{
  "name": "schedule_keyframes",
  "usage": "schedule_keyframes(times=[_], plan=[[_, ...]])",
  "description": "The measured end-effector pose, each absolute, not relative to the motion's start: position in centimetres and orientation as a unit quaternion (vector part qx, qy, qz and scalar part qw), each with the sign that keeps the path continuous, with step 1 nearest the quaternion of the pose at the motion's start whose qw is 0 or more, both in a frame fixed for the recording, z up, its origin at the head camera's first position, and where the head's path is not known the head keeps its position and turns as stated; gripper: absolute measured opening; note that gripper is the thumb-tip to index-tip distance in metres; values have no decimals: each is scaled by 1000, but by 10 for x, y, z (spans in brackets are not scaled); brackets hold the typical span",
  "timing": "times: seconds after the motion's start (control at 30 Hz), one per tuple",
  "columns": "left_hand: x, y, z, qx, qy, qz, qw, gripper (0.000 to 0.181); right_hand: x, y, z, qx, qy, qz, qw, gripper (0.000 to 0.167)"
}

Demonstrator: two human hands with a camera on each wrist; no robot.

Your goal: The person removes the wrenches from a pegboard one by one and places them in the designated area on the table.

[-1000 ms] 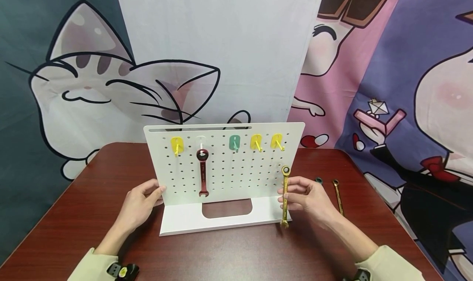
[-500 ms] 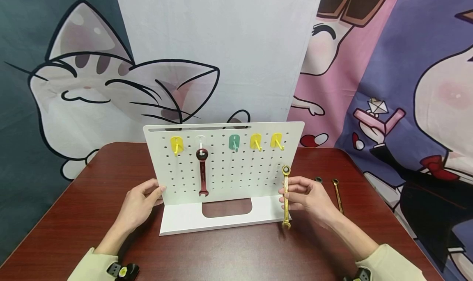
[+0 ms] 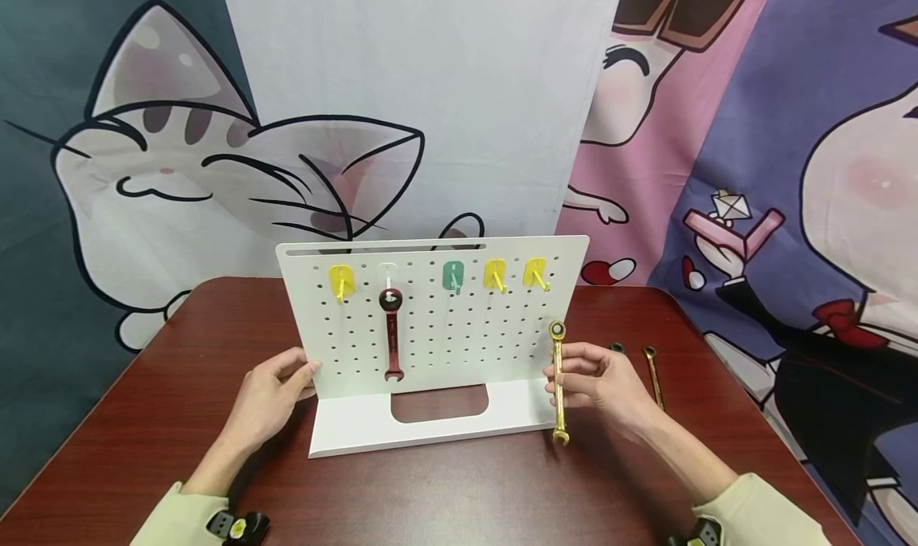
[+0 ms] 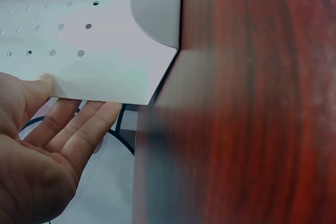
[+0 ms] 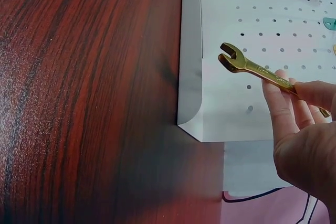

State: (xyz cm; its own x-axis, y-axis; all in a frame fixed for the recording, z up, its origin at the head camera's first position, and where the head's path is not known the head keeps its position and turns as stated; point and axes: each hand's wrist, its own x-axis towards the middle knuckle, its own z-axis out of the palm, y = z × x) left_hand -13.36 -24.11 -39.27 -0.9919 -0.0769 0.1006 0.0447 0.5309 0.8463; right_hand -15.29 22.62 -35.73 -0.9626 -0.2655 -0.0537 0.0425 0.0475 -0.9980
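A white pegboard stand (image 3: 430,339) stands upright on the table. At its left edge my left hand (image 3: 268,394) pinches the board, thumb on the front face and fingers behind, as the left wrist view also shows. My right hand (image 3: 606,386) holds a gold combination wrench (image 3: 559,382) between thumb and fingers, in front of the board's lower right edge. The wrench is nearly vertical, ring end up and open end down. A red combination wrench (image 3: 392,335) hangs from a clear hook (image 3: 388,273) on the board.
Along the board's top are yellow hooks (image 3: 342,281) and a green hook (image 3: 453,276). Right of my right hand, another gold wrench (image 3: 653,377) lies on the brown table (image 3: 459,498). A dark ring end (image 3: 617,347) shows behind that hand. A cartoon cloth hangs behind.
The lower end of the gold wrench has swung slightly to the right in my right hand. My left hand stays on the board's edge. The whole view has shifted very slightly.
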Motion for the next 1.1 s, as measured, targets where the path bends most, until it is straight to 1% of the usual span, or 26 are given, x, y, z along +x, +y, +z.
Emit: schedule_keyframes(times=[0.2,0.47,0.67,0.9,1.0,1.1], plan=[[-134,-241,-392,7,-873,-483,67,16,-154,229,-359,-78,711,-690,114,47],[-134,-241,-391,6,-878,-474,69,13,-153,233,-360,-71,715,-685,116,45],[-133,-241,-392,10,-876,-478,65,16,-153,237,-361,-67,716,-685,116,36],[-133,-241,-392,11,-877,-476,66,14,-154,241,-362,-60,718,-684,117,35],[-133,-241,-392,9,-878,-474,68,14,-155,242,-362,-60,722,-679,118,37],[-133,-241,-392,9,-878,-474,67,14,-155,243,-363,-60,727,-673,119,43]])
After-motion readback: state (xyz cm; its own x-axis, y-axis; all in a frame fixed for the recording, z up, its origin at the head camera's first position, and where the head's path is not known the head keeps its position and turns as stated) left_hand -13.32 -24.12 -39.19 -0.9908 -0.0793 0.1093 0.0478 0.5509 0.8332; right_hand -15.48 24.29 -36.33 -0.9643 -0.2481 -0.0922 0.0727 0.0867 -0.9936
